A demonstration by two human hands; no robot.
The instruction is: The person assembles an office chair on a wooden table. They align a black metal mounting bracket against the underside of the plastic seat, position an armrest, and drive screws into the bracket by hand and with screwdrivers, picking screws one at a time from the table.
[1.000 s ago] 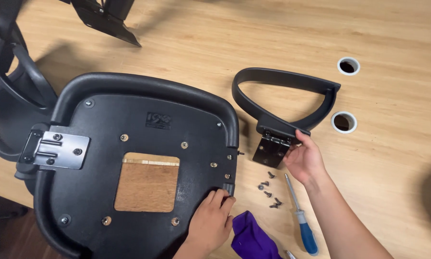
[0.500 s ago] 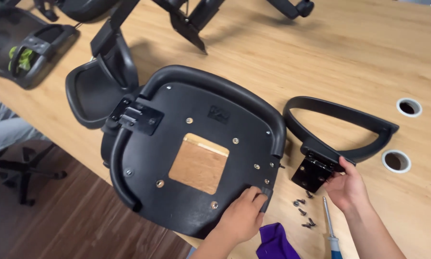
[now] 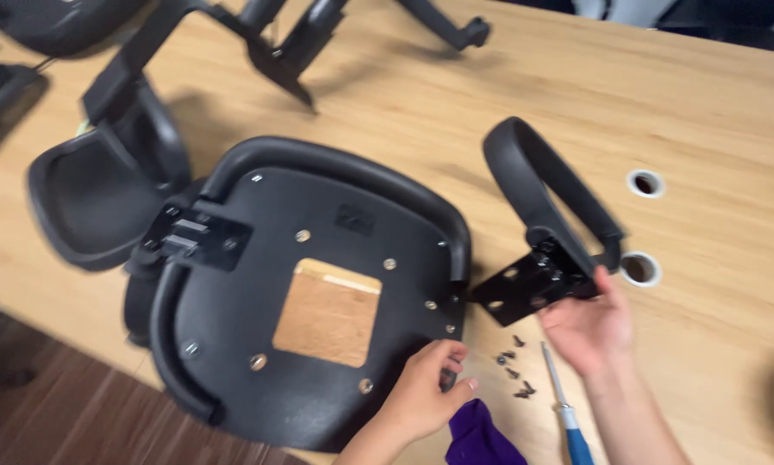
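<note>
A black chair seat (image 3: 318, 284) lies upside down on the wooden tabletop (image 3: 662, 103), its underside up, with a square of bare wood (image 3: 328, 312) showing in the middle and several silver bolt heads scattered around it. The left hand (image 3: 426, 398) rests on the seat's near right edge, fingers curled over the rim and gripping it. The right hand (image 3: 587, 325) holds a black armrest (image 3: 538, 189) by its metal bracket (image 3: 525, 286), thumb and fingers closed around the bracket's right end; the armrest stands tilted up off the tabletop, its loop rising away from the person, and the bracket's left corner sits just beside the seat's right edge, whether touching or not cannot be told. A second armrest (image 3: 94, 198) is already fixed on the seat's far left side through a bracket plate (image 3: 196, 238) with screws in it. Between the two hands, a small cluster of dark screws (image 3: 513, 372) lies loose on the tabletop, and just right of them a screwdriver (image 3: 563, 413) with a blue handle points toward the bracket. A purple cloth (image 3: 482, 439) lies under the left wrist at the lower edge. Two round cable holes (image 3: 645, 182) open in the tabletop behind the right hand. Black chair base parts (image 3: 301, 43) rest at the far side.
</note>
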